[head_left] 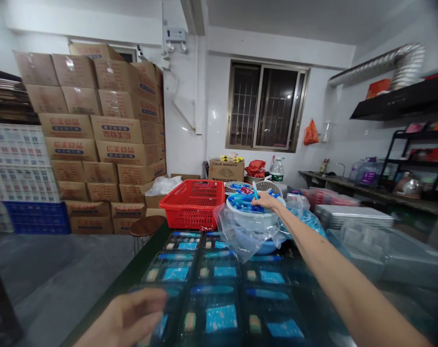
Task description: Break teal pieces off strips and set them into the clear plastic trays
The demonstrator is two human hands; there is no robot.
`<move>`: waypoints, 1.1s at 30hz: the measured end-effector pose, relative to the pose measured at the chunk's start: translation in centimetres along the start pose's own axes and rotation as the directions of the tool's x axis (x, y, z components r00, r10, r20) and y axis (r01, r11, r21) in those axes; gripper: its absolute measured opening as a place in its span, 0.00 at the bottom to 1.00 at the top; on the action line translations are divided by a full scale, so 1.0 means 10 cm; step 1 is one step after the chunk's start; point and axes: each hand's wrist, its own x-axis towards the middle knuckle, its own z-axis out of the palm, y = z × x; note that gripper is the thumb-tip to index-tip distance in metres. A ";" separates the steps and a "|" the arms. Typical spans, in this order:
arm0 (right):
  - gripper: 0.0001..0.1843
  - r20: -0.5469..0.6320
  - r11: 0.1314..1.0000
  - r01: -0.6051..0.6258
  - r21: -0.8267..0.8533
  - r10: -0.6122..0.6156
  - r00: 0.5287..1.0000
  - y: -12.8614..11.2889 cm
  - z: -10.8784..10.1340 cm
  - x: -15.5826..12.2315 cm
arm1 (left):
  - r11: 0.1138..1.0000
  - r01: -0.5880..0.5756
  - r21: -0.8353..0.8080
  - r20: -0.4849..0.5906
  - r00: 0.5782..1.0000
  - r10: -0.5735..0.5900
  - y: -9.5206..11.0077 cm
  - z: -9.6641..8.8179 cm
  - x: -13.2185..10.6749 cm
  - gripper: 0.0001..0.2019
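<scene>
My right hand (266, 200) reaches far out over a white bowl (253, 219) piled with blue pen-like sticks (242, 201). Its fingers pinch one blue stick (255, 191), which points upward. My left hand (130, 315) rests at the near left edge of a clear plastic tray (219, 284); its fingers are curled and blurred, touching the tray's corner. The tray's compartments hold blue sticks and small blue packets.
A red plastic basket (192, 202) stands behind the tray, next to clear plastic bags (240, 236). Stacked cardboard boxes (106, 140) fill the left wall. A round stool (146, 225) stands beside the table. Flat clear trays (352, 214) lie at right.
</scene>
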 end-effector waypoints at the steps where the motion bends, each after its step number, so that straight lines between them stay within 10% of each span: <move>1: 0.13 -0.015 1.000 -0.005 0.017 0.005 1.000 0.02 -0.02 0.00 | 1.000 0.022 -0.006 0.001 1.000 -0.022 0.06 0.03 0.01 0.19; 17: 0.13 -0.273 0.974 -0.055 0.218 0.115 0.955 -0.15 -0.27 -0.12 | 0.841 0.021 -0.540 0.122 0.991 0.053 0.43 0.57 0.67 0.06; 23: 0.11 -0.368 0.969 0.230 0.090 -0.182 0.912 -0.73 -0.07 -0.76 | 0.854 -0.125 -0.505 -0.029 0.991 0.128 0.68 0.93 0.74 0.17; 29: 0.14 -0.019 0.786 0.555 -0.272 -0.581 0.814 -1.16 0.74 -1.66 | 0.836 -0.395 -0.380 -0.212 0.917 0.337 0.75 1.06 0.60 0.11; 33: 0.29 0.022 0.724 0.688 -0.051 -0.687 0.726 -1.16 0.64 -1.81 | 0.832 -0.413 -0.370 -0.233 0.908 0.347 0.63 0.92 0.47 0.11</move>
